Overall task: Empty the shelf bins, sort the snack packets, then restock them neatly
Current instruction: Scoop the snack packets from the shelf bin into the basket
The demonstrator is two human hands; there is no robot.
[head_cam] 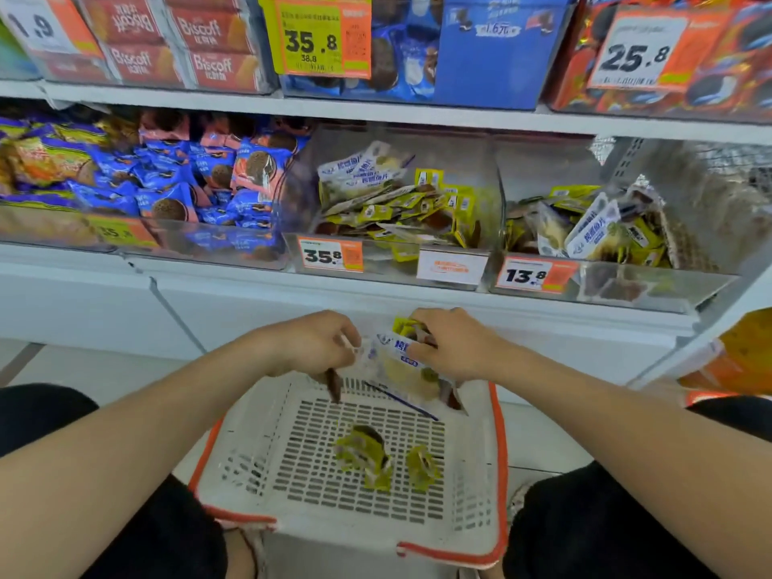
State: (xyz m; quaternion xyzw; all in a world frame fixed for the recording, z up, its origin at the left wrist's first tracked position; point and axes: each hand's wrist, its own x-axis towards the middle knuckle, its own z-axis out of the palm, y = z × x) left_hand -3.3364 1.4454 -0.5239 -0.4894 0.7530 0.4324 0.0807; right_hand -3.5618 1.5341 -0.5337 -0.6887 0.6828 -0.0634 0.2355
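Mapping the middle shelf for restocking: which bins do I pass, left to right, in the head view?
Bin with orange and purple packets → bin of blue cookie packets → bin of yellow packets tagged 35.8 → bin of mixed yellow and white packets tagged 13.8.

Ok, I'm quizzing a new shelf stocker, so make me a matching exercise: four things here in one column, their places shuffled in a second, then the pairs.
1 Biscoff packs
2 two yellow-green packets
3 white-and-blue packet
4 dangling brown packet

A gripped by the right hand
B top shelf
C lying in the white basket
D pinched by the left hand

Pairs: 1-B, 2-C, 3-A, 4-D
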